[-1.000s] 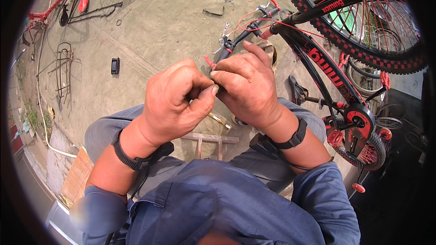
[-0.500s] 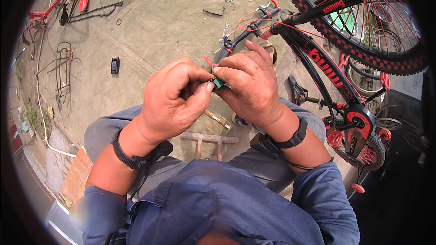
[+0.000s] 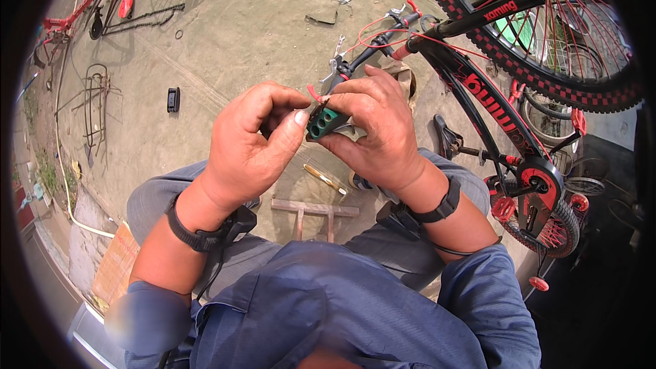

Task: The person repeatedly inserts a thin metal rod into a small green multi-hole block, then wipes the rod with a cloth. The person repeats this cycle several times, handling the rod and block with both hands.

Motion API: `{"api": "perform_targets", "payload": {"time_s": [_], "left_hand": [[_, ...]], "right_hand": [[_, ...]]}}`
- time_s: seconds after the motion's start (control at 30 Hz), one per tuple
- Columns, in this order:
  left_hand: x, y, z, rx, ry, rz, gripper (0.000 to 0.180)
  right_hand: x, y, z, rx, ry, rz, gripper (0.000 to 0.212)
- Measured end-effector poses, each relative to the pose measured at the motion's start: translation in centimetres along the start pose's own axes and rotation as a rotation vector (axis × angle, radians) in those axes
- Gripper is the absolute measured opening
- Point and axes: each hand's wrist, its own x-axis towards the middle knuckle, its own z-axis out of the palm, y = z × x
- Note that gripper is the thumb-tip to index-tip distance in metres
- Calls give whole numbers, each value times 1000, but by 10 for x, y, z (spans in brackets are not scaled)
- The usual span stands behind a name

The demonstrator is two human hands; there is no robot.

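Observation:
My right hand point(image 3: 379, 123) grips a small green block with several round holes point(image 3: 324, 123), thumb below and fingers above. The holed face is turned toward me, and a dark edge runs along its upper left side. My left hand point(image 3: 253, 140) is curled, its thumb and index fingertips at the block's left end; whether something tiny sits between them is hidden. A small red strip point(image 3: 314, 93) shows just above the fingertips; I cannot tell if it belongs to the block or the bicycle behind. Below the hands, a yellow-handled tool point(image 3: 322, 178) lies on the ground.
A black and red bicycle point(image 3: 488, 99) stands upside down at my right, its handlebar point(image 3: 372, 48) just beyond my hands. A wooden frame point(image 3: 316, 208) sits between my knees. Farther left lie a small black object point(image 3: 173, 100), a wire rack point(image 3: 96, 106) and a chain point(image 3: 147, 19).
The green block has turned, so its holed face now shows. My left fingertips have drawn back slightly to the left and spread a little. The yellow-handled tool is more exposed.

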Motion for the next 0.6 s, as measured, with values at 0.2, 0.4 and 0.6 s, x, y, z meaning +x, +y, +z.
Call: {"api": "perform_targets", "payload": {"time_s": [0.2, 0.4, 0.6], "left_hand": [[0, 0, 0, -14, -2, -93, 13], [0, 1, 1, -134, 22, -248, 11], [1, 0, 1, -120, 27, -264, 12]], "right_hand": [[-2, 2, 0, 45, 8, 52, 50], [-1, 1, -1, 122, -14, 144, 52], [-2, 1, -6, 120, -118, 219, 51]]}}
